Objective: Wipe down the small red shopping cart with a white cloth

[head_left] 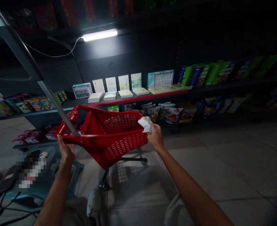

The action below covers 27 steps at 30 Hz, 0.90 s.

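A small red plastic shopping cart (pixel 91 146) with perforated sides stands in front of me. My left hand (pixel 66 151) is closed on the near end of its handle side, with the thumb up along the red plastic. At the cart's far right end, my right hand (pixel 155 136) pinches a crumpled white cloth or tissue (pixel 145 123), which lies against the top rim. From the handle area a metal pole (pixel 56 103) rises up and to the left. The inside of the cart is only partly visible.
Behind the cart, a dark shelf holds upright booklets (pixel 110 84), box sets and green packs (pixel 211 73). Snack bags (pixel 173 115) fill the lower shelf. A lit tube lamp (pixel 100 35) hangs above. At left stands a blue-grey plastic stool (pixel 74 180) with cables nearby.
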{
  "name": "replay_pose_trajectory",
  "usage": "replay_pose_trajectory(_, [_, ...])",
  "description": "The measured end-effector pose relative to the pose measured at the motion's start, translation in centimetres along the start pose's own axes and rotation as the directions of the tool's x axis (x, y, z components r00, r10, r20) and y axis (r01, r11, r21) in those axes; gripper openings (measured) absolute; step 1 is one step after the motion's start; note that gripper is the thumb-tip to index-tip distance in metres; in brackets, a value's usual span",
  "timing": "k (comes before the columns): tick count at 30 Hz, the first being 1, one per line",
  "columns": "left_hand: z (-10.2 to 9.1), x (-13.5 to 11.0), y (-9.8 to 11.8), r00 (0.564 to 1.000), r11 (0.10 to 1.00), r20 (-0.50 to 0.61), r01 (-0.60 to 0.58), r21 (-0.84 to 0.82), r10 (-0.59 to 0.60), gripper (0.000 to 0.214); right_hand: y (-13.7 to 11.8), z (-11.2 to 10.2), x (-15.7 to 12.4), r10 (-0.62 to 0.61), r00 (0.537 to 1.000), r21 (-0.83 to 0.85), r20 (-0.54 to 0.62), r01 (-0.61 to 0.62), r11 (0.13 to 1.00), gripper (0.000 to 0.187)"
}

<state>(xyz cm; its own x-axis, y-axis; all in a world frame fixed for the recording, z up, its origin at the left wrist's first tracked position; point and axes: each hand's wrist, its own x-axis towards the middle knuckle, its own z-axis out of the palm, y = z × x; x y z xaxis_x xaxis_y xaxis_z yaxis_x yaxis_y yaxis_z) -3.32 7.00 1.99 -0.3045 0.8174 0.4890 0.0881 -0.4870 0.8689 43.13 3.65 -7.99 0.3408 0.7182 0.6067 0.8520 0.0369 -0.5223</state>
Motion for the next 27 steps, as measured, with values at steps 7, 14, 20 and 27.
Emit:
replay_pose_trajectory(7, [2.2,-2.7,0.6,0.940,0.857,0.138,0.341,-0.385,-0.312,0.074,0.8,1.0,0.9,0.291,0.948,0.135,-0.129,-0.274,0.952,0.062])
replay_pose_trajectory(14, [2.6,-3.0,0.0,0.896,0.802,0.233,0.442,-0.401,-0.378,0.090,-3.2,4.0,-1.2,0.386,0.899,0.272,-0.209,-0.325,0.906,0.054])
replay_pose_trajectory(20, [3.9,-3.3,-0.4,0.907,0.809,0.194,0.421,-0.411,-0.373,0.084,-13.1,3.4,-5.4,-0.108,0.992,0.405,-0.072,0.128,0.905,0.060])
replay_pose_trajectory(27, [5.6,-4.0,-0.3,0.890,0.775,0.239,0.456,-0.437,-0.389,0.082,-20.9,3.6,-8.6,-0.623,0.780,0.397,0.058,0.555,0.731,0.064])
